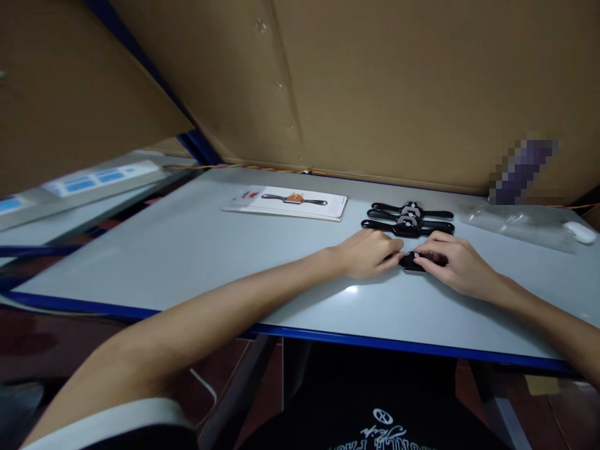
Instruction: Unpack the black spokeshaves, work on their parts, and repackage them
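A black spokeshave [414, 262] lies low over the table between my two hands, its middle body showing and its handles mostly hidden by my fingers. My left hand [372, 253] is closed around its left end. With thumb and fingers pinched, my right hand [457, 262] holds the spokeshave near the top of its body, by the small metal parts; exactly which part it grips is hidden. Just beyond my hands, several more black spokeshaves [409, 220] lie side by side, with grey metal caps at their centres.
A flat package [290, 203] picturing a spokeshave lies at the back of the grey table [187, 250]. Clear plastic bags [520, 226] and a white object [580, 232] sit at the right. A cardboard wall [375, 87] rises behind; a blue edge [356, 339] borders the front.
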The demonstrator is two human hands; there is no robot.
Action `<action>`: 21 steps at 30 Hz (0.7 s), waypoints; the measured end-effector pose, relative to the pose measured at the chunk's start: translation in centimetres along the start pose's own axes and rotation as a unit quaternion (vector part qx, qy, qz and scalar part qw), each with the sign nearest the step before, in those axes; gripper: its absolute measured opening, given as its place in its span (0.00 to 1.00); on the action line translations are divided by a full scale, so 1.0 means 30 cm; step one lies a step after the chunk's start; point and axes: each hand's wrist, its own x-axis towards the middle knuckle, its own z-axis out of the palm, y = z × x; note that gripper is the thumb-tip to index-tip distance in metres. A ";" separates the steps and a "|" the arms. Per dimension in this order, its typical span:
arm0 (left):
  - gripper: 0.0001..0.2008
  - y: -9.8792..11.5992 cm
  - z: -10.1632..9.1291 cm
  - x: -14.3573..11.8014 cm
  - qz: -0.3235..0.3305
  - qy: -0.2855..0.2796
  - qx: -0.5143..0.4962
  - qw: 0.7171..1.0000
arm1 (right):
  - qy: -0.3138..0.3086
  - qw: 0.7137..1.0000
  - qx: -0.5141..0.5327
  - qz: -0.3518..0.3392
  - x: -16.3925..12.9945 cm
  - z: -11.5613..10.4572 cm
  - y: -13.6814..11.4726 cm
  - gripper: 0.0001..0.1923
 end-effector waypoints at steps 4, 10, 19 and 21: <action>0.15 -0.006 -0.003 -0.001 0.015 0.004 -0.007 1.000 | -0.027 1.000 0.000 -0.009 0.000 -0.001 -0.008 0.09; 0.14 -0.026 0.004 0.001 0.047 0.023 -0.028 0.998 | -0.037 0.999 -0.019 -0.016 -0.012 0.014 -0.002 0.09; 0.13 -0.032 -0.003 -0.005 0.068 0.017 -0.053 0.996 | -0.012 0.995 -0.088 -0.048 -0.020 0.044 -0.015 0.08; 0.13 -0.034 -0.005 -0.005 0.073 0.017 -0.054 0.996 | -0.013 0.993 -0.102 -0.059 -0.018 0.046 -0.019 0.09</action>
